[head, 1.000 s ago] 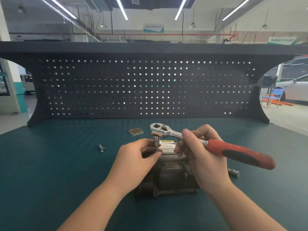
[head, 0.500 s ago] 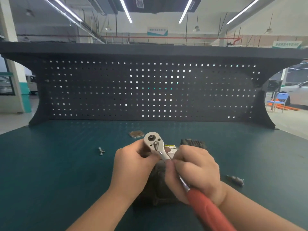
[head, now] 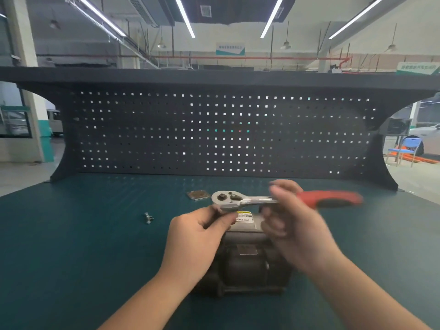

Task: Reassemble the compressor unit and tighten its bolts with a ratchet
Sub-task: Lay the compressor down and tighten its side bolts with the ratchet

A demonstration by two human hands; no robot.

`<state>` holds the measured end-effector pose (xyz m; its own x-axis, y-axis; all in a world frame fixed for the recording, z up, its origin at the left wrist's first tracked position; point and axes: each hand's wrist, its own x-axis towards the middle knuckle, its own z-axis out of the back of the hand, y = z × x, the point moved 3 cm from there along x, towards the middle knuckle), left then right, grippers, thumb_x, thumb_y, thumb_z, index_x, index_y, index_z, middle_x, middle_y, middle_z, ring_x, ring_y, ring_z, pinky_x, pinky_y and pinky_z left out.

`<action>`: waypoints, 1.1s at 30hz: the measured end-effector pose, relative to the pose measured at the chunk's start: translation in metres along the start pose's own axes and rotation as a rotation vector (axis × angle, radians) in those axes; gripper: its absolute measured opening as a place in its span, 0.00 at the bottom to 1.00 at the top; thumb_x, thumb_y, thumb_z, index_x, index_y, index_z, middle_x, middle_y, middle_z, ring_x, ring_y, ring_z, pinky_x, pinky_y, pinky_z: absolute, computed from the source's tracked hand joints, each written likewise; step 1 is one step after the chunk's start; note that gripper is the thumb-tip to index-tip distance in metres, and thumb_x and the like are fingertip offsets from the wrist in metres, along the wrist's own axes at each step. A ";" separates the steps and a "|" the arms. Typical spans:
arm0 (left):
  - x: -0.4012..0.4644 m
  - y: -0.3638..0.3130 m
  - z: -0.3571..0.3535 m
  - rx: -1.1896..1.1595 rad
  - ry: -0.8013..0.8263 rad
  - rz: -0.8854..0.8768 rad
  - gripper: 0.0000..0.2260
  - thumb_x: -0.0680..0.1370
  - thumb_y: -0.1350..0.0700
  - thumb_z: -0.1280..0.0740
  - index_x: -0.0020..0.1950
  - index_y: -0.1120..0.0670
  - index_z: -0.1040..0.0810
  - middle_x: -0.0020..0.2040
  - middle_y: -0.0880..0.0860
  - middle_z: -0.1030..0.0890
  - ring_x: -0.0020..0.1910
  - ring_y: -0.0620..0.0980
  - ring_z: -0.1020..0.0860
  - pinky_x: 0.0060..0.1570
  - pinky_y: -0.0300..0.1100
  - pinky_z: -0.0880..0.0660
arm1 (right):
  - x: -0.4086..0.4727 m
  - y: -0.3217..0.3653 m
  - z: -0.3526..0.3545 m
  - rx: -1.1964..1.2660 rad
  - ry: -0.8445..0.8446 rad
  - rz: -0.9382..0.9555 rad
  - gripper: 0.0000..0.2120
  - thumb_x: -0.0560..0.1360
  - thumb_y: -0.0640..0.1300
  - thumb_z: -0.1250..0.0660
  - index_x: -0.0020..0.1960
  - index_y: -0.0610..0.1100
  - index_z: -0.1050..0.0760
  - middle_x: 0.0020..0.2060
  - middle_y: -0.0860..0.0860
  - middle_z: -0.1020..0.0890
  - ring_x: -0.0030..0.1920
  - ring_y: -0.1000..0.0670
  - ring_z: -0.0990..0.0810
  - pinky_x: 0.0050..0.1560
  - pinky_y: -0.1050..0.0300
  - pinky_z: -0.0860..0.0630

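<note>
My right hand (head: 295,225) grips the ratchet (head: 240,201) over the compressor (head: 247,263) while my left hand (head: 197,236) pinches beneath its head.

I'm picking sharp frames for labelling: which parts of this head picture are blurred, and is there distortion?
Head view: the right hand and the ratchet's red handle are smeared by motion; the left hand, ratchet head and compressor unit are only a little soft; the label's small print is barely legible. The wide lens bows the pegboard's top edge.

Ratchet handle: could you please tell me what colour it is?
Red with a black inset, on the ratchet handle, in the head view.
</note>
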<state>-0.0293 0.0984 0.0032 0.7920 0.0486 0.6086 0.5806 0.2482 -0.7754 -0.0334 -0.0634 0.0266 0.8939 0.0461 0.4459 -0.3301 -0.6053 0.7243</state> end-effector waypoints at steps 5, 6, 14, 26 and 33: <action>-0.001 0.007 0.000 -0.013 0.007 0.014 0.07 0.72 0.46 0.28 0.48 0.34 0.18 0.40 0.39 0.15 0.44 0.41 0.16 0.50 0.45 0.21 | -0.022 0.013 -0.009 -0.537 0.084 0.571 0.15 0.70 0.40 0.28 0.32 0.52 0.33 0.24 0.55 0.28 0.22 0.56 0.33 0.25 0.67 0.37; -0.001 0.008 -0.001 -0.033 0.003 0.035 0.07 0.71 0.45 0.29 0.48 0.35 0.18 0.40 0.40 0.15 0.45 0.42 0.16 0.51 0.49 0.20 | -0.030 0.010 -0.021 -0.758 0.172 0.801 0.15 0.71 0.42 0.27 0.34 0.52 0.32 0.27 0.55 0.28 0.24 0.55 0.32 0.26 0.66 0.36; 0.002 0.006 0.000 0.007 0.068 0.018 0.07 0.74 0.51 0.28 0.46 0.37 0.17 0.40 0.41 0.14 0.45 0.43 0.16 0.51 0.44 0.22 | -0.026 0.006 -0.013 -0.926 0.067 0.780 0.03 0.69 0.45 0.32 0.39 0.52 0.26 0.30 0.58 0.23 0.29 0.61 0.27 0.32 0.69 0.30; -0.001 0.006 0.001 -0.098 0.082 0.109 0.09 0.66 0.44 0.28 0.38 0.48 0.16 0.32 0.48 0.17 0.34 0.47 0.24 0.43 0.59 0.22 | -0.041 -0.017 -0.043 -1.203 0.324 1.186 0.08 0.73 0.41 0.33 0.36 0.43 0.29 0.31 0.51 0.32 0.30 0.51 0.35 0.29 0.60 0.35; 0.002 0.000 0.001 0.012 0.082 0.044 0.04 0.73 0.50 0.29 0.42 0.42 0.14 0.40 0.39 0.15 0.45 0.37 0.17 0.48 0.40 0.24 | -0.011 0.003 0.013 -0.311 -0.073 0.248 0.03 0.67 0.45 0.28 0.37 0.50 0.22 0.26 0.53 0.28 0.28 0.52 0.32 0.34 0.57 0.36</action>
<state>-0.0277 0.0995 0.0043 0.8297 -0.0200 0.5578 0.5432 0.2591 -0.7986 -0.0399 -0.0762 0.0171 0.7913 -0.1347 0.5964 -0.6043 -0.3213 0.7291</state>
